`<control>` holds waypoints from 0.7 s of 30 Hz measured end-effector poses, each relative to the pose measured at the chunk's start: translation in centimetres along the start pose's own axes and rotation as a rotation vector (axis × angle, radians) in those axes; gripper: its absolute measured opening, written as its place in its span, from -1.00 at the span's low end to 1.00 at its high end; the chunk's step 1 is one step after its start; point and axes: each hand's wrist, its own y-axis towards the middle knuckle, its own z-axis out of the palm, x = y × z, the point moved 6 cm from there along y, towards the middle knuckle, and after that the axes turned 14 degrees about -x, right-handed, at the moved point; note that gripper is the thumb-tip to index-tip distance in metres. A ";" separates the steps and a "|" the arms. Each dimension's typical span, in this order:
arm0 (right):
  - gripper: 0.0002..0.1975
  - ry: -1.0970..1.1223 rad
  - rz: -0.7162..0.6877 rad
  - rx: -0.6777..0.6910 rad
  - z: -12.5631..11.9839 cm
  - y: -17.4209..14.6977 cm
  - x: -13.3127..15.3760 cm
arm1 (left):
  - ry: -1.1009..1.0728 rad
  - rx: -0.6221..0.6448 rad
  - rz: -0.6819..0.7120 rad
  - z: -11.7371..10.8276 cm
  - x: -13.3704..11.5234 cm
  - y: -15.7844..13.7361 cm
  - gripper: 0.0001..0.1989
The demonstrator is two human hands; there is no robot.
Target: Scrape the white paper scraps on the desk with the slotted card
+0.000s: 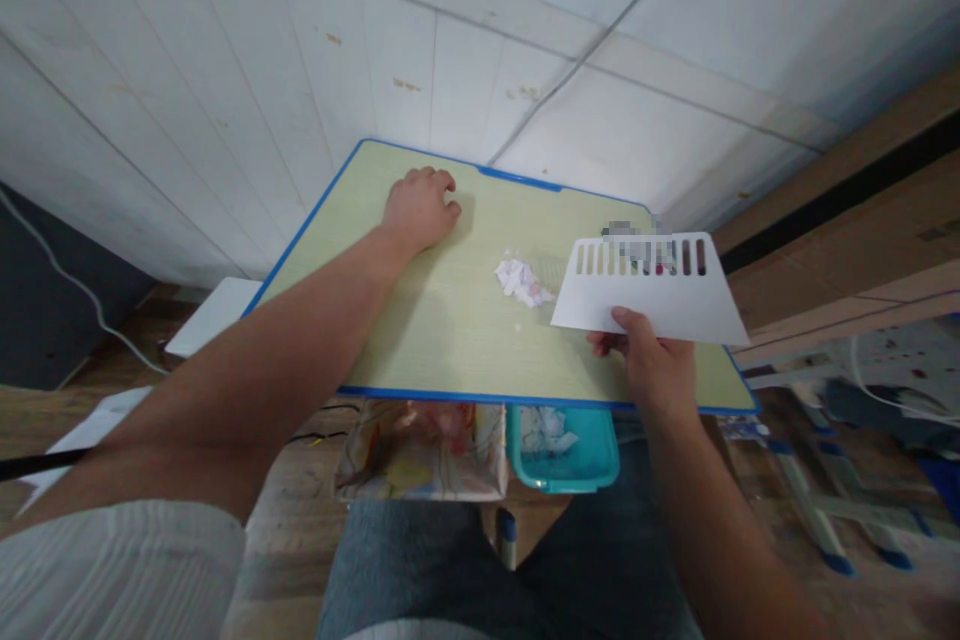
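Observation:
My left hand [424, 208] rests on the left part of a pale yellow-green table top [442, 340] with a blue edge. Its fingers are loosely curled, with a gap between thumb and forefinger, and nothing shows in it. On the right, my right hand [652, 355] grips a thin white trapezoid panel [649, 300] by its near edge, thumb on top. A row of slots runs along the panel's far side. Crumpled white paper scraps [523, 282] lie left of the panel, with smaller bits around them. Behind the panel is something blurred out.
Below the near edge stand a turquoise bin [566, 480] holding white scraps and a patterned box [427, 470] with reddish stuff inside. A white panelled wall [405, 40] borders the far side. Stacked cardboard boxes [862, 220] rise on the right.

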 end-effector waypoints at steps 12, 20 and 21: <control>-0.83 -0.214 0.053 0.449 10.7 9.6 1.5 | 0.092 0.018 0.084 -1.5 1.3 0.7 -0.55; -0.84 -0.287 0.070 0.476 9.8 9.1 0.0 | 0.062 0.007 0.055 -1.6 1.3 0.7 -0.56; -0.83 -0.283 0.073 0.513 10.0 8.5 -0.1 | 0.057 0.015 0.053 -1.5 1.1 0.7 -0.56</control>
